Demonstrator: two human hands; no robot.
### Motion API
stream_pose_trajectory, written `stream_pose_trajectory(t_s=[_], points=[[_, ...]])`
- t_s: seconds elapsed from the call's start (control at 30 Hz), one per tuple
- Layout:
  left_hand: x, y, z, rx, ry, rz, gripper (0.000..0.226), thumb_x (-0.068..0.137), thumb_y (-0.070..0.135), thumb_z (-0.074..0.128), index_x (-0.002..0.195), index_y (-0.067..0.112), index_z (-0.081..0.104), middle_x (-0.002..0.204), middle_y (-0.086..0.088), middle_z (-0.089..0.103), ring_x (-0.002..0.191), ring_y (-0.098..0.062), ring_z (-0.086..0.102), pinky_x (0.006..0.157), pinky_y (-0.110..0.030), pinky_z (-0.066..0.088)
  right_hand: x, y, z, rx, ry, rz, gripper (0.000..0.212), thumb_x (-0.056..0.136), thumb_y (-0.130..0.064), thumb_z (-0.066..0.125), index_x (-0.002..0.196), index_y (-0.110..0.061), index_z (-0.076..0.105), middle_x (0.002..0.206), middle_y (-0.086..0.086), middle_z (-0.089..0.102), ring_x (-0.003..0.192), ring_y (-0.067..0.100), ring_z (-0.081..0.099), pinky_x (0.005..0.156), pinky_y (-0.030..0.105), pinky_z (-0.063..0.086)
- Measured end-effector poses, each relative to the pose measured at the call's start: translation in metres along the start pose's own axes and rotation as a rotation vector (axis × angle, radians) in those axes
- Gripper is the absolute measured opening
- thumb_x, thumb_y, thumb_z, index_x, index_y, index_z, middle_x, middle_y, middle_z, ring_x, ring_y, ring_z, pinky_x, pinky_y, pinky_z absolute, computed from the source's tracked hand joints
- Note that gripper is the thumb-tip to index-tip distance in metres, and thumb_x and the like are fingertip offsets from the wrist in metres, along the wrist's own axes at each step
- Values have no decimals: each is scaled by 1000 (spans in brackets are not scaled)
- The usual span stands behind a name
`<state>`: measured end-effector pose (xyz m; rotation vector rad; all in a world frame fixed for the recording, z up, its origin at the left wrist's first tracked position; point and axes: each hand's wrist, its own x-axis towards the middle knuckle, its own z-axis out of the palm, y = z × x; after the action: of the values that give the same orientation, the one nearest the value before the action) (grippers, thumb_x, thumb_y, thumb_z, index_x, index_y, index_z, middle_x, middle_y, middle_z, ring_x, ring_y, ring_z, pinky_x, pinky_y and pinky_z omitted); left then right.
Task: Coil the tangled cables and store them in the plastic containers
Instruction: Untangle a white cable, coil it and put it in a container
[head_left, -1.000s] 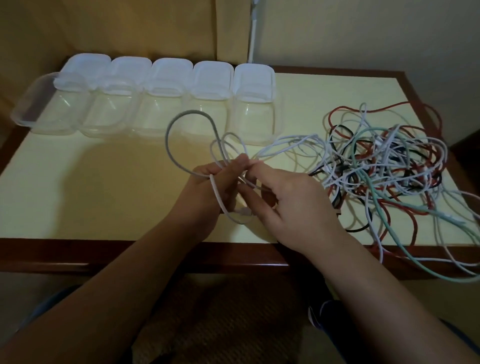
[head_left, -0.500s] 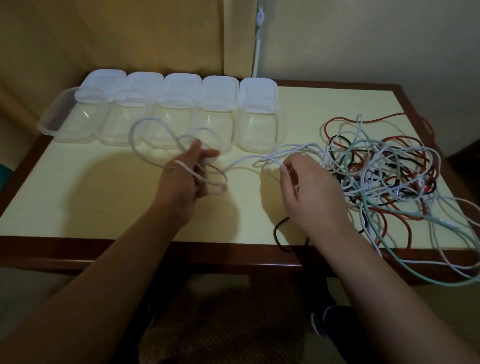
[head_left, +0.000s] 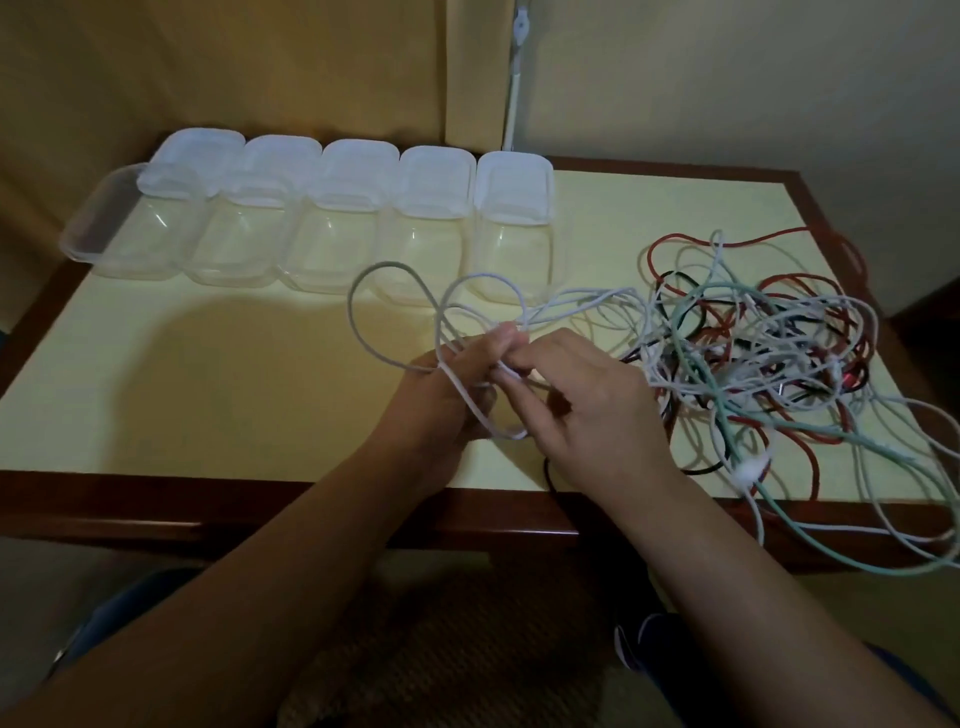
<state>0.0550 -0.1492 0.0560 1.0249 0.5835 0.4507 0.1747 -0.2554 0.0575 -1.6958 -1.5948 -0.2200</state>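
My left hand (head_left: 447, 395) grips a white cable (head_left: 363, 291) at the table's front centre, and loops of it stand up above the fingers. Right beside it, my right hand (head_left: 576, 395) pinches the same cable near the left thumb. From there the cable runs right into a tangled heap of white, red, black and pale green cables (head_left: 769, 353). Several clear plastic containers (head_left: 332, 244) stand in a row at the back left, each with a white lid (head_left: 358, 171) lying behind it.
The pale yellow table top (head_left: 182, 374) has a dark wooden rim. Some cables of the heap hang over the front right edge (head_left: 857, 530). A wall and a white cord (head_left: 514, 88) rise behind the table.
My hands were apart half a second ago; the right hand has come back left from the heap to meet the left hand, bringing another stretch of white cable into the loops.
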Motion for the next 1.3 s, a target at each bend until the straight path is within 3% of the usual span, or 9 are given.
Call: stream_pose_trajectory(t_s=[0.27,0.53,0.67,0.77,0.93,1.03,1.1,1.2,1.3], points=[[10,29,-28,-294,138,53,28,97,38,56,73,24,61,51,6,23,46,-10,8,41,-22,13,6,6,-9,42,-149,243,26,104,-37,54,87,-19,65,64,-7,54,59,11,52,55,36,44],[11,49,-64,-217,248,119,35,99,36,57,67,22,57,52,8,27,41,-8,19,41,-22,16,8,3,-11,-49,-127,349,25,98,-32,54,79,-19,63,57,-4,54,54,16,52,51,35,43],[10,54,-79,47,230,148,23,95,33,64,78,19,70,51,8,25,41,-8,20,39,-19,17,11,-4,-18,500,-246,391,22,100,-19,55,82,-9,65,58,7,47,52,14,42,52,31,32],[4,54,-84,81,151,101,41,88,55,69,83,15,74,50,8,33,38,-7,26,38,-17,22,15,-9,-20,896,-320,489,21,103,-19,51,88,-9,62,56,13,38,50,16,35,51,30,31],[-13,61,-95,215,-73,-4,66,74,72,70,102,13,79,57,-1,19,52,-19,9,44,-24,13,22,-11,-15,1047,-240,595,20,92,-25,68,77,-27,80,79,33,53,60,25,32,45,27,41],[-22,66,-108,297,-106,-172,54,77,56,77,110,14,78,56,2,23,44,-9,16,41,-21,13,25,-7,-13,1197,-196,746,23,93,-24,62,75,-18,76,56,10,30,53,19,20,45,24,32],[-25,65,-119,390,-125,-286,71,62,60,86,115,14,76,54,0,28,40,-7,20,40,-16,17,25,-7,-11,1292,-197,797,23,95,-24,56,78,-14,68,55,-4,26,49,12,20,45,23,27],[-31,63,-130,505,-111,-318,89,46,66,91,116,15,74,57,-7,42,40,-12,28,41,-19,25,24,-7,-4,1314,-176,805,19,94,-22,56,78,-15,64,51,-6,28,46,11,21,44,23,25],[-35,66,-137,717,2,-241,71,55,61,90,110,18,77,61,-10,60,43,-22,48,41,-25,37,26,-8,2,1352,-169,825,19,90,-18,56,71,-16,60,50,-4,29,46,13,21,44,23,25]])
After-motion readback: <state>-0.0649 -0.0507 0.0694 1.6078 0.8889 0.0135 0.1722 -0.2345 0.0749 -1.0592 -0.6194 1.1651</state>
